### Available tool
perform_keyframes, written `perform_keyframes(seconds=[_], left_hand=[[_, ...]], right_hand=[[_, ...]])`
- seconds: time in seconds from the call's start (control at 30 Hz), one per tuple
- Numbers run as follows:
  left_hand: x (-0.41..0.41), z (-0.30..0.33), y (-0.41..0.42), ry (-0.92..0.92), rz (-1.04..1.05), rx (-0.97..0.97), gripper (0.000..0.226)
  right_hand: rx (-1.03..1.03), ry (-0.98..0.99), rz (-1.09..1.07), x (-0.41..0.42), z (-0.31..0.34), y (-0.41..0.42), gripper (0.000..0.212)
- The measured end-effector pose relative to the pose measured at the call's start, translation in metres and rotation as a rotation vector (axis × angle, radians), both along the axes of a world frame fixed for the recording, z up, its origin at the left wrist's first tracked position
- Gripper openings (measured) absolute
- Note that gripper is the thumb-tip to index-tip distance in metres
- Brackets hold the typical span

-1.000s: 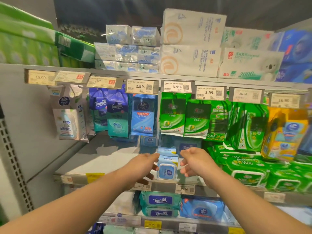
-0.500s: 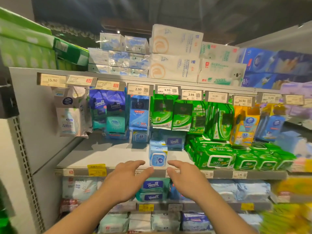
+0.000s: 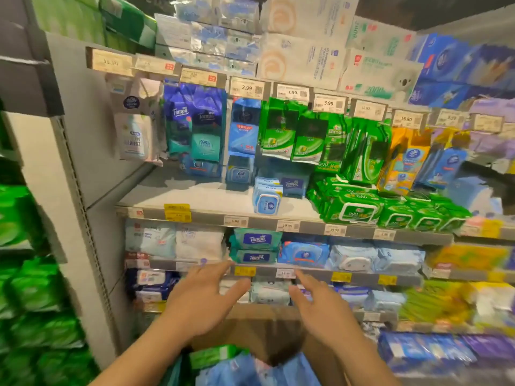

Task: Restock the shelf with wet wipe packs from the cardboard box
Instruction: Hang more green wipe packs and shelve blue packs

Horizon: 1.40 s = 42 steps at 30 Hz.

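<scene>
A small stack of light blue wet wipe packs (image 3: 266,195) stands on the grey shelf (image 3: 195,217), left of the green packs (image 3: 351,208). Both my hands are low in front of me, empty, with fingers spread. My left hand (image 3: 206,302) and my right hand (image 3: 317,310) hover above the brown cardboard box (image 3: 267,327). Blue wipe packs (image 3: 250,369) and a green pack (image 3: 214,355) show in the box at the bottom edge. Neither hand touches a pack.
The shelf's left part is bare. Hanging packs (image 3: 195,126) fill the row under the price tags (image 3: 246,89). Lower shelves hold Tempo packs (image 3: 255,246) and pale blue packs (image 3: 351,256). Green bundles (image 3: 33,288) stand at far left.
Both hands have drawn back from the blue stack on the shelf and dropped toward the box. The view has tilted down, bringing the box and lower shelves into sight.
</scene>
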<state>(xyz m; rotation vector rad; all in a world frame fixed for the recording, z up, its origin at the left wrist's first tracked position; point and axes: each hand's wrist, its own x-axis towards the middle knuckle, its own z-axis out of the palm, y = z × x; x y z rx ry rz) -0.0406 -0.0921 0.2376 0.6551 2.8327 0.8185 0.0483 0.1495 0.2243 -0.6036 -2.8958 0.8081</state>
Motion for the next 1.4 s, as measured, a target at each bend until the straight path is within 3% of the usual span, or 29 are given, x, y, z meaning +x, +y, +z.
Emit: perform_keyframes(seconds=[0.1, 0.23, 0.37, 0.47, 0.53, 0.7, 0.83, 1.27, 1.4], left_hand=[[0.020, -0.023, -0.012, -0.038, 0.039, 0.022, 0.082], [0.058, -0.048, -0.019, -0.115, 0.103, 0.017, 0.083], [0.089, -0.066, -0.019, -0.164, 0.180, 0.078, 0.079], [0.108, -0.082, -0.021, -0.173, 0.240, 0.145, 0.082], [0.119, -0.091, -0.026, -0.189, 0.282, 0.143, 0.072], [0.144, -0.103, -0.045, -0.186, 0.399, 0.186, 0.049], [0.158, -0.120, -0.061, -0.236, 0.480, 0.226, 0.045], [0.110, -0.198, -0.095, -0.544, 0.513, 0.389, 0.041], [0.086, -0.233, -0.104, -0.724, 0.507, 0.520, 0.065]], right_hand=[[-0.037, 0.039, 0.020, 0.021, -0.015, -0.009, 0.056], [-0.042, -0.026, 0.090, 0.049, -0.041, -0.014, 0.075], [-0.015, -0.099, 0.131, 0.076, -0.049, -0.017, 0.060], [-0.067, -0.120, 0.155, 0.096, -0.062, -0.019, 0.065], [-0.150, -0.088, 0.156, 0.106, -0.080, -0.020, 0.071], [-0.236, -0.137, 0.178, 0.120, -0.108, -0.024, 0.055], [-0.277, -0.166, 0.208, 0.120, -0.127, -0.036, 0.055], [-0.347, -0.278, 0.121, 0.074, -0.187, -0.090, 0.049], [-0.317, -0.352, 0.142, 0.045, -0.216, -0.118, 0.049]])
